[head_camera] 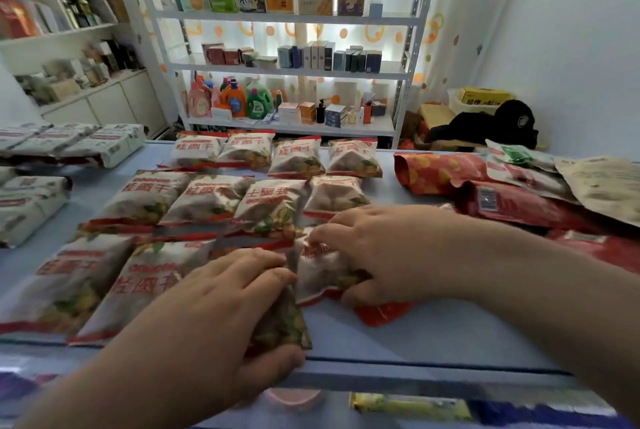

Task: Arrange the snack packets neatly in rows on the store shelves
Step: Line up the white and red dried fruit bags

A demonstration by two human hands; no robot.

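White snack packets with red lettering lie in three rows on the pale blue shelf top [433,331]: a back row [298,158], a middle row [207,198] and a front row [65,279]. My left hand [242,293] grips the third front-row packet [280,321], which stands tilted on its edge. My right hand [377,248] holds the packet [322,272] next to it, fingers curled over its top and thumb under its lower edge. The two packets touch each other.
A heap of red, green and beige bags [519,193] lies at the right. White wrapped packs [69,144] are stacked at the left. Behind stands a white rack [287,70] of boxes and detergent bottles. A black cap [512,120] rests by the wall.
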